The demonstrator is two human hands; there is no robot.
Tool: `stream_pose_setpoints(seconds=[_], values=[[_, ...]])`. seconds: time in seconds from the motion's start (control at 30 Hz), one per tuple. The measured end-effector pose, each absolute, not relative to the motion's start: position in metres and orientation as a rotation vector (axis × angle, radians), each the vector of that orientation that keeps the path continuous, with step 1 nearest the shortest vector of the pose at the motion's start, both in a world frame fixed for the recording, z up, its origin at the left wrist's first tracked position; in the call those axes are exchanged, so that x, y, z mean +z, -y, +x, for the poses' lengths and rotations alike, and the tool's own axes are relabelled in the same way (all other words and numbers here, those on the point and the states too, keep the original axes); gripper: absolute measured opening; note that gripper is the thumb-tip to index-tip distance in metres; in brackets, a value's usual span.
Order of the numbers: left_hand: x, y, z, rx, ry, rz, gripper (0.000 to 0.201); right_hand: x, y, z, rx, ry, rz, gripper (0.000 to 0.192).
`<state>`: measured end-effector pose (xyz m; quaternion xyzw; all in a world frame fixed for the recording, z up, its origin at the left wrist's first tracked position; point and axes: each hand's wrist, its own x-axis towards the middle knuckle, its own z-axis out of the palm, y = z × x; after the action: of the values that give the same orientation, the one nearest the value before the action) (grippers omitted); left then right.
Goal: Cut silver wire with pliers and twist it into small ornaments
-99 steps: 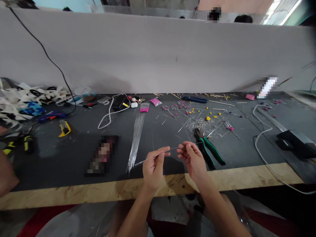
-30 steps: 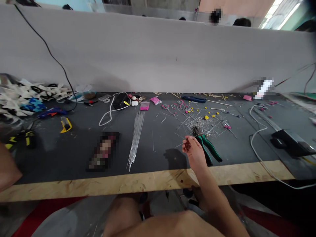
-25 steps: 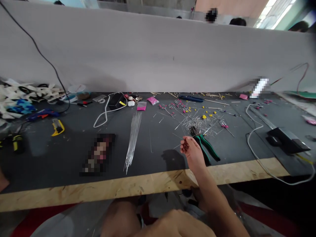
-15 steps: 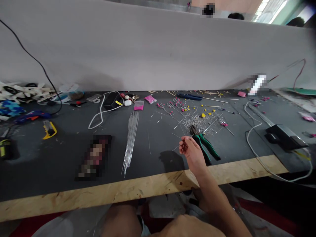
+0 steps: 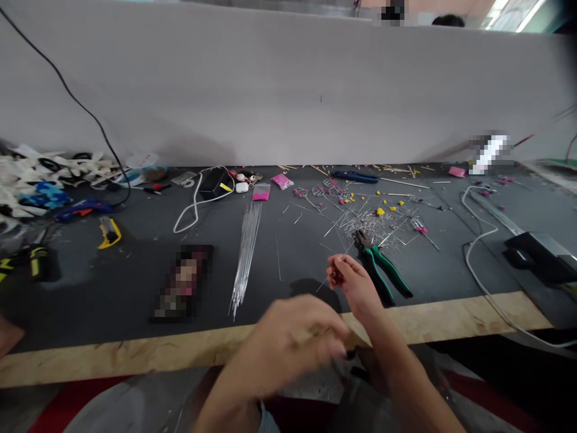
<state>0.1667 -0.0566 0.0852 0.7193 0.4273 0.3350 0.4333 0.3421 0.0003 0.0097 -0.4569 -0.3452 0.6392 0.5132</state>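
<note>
1. Wire (image 5: 323, 282), thin and short, is pinched in the fingertips of my right hand (image 5: 354, 284), just above the dark bench (image 5: 112, 288) near its wooden front edge.
2. My left hand (image 5: 293, 340) is nearer to me, over the bench edge, blurred; I cannot tell whether it grips anything.
3. Green-handled pliers (image 5: 381, 267) lie on the bench just right of my right hand.
4. Left of that hand lies a bundle of long straight wires (image 5: 246, 255), running away from me.
5. Beyond the pliers is a heap of cut wire scraps (image 5: 374, 224) with small yellow bits (image 5: 380, 211) among them.
6. Farther back lie pink packets (image 5: 261, 192), a white cable (image 5: 193, 207) and a blue tool (image 5: 355, 177), close to the grey partition (image 5: 288, 90).
</note>
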Motion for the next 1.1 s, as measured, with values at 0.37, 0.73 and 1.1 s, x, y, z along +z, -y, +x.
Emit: stream_pose_setpoints(seconds=[0.37, 0.73, 1.1], values=[[-0.029, -0.009, 0.113, 0.578, -1.664, 2.061, 0.033, 0.014, 0.002, 0.342, 1.542, 0.924, -1.19, 0.024], [-0.037, -0.009, 0.117, 0.537, -1.705, 2.166, 0.012, 0.008, 0.006, 0.344, 1.499, 1.043, -1.245, 0.024], [-0.033, -0.009, 0.124, 0.531, -1.75, 2.154, 0.013, -0.002, 0.007, 0.349, 1.48, 1.092, -1.229, 0.023]])
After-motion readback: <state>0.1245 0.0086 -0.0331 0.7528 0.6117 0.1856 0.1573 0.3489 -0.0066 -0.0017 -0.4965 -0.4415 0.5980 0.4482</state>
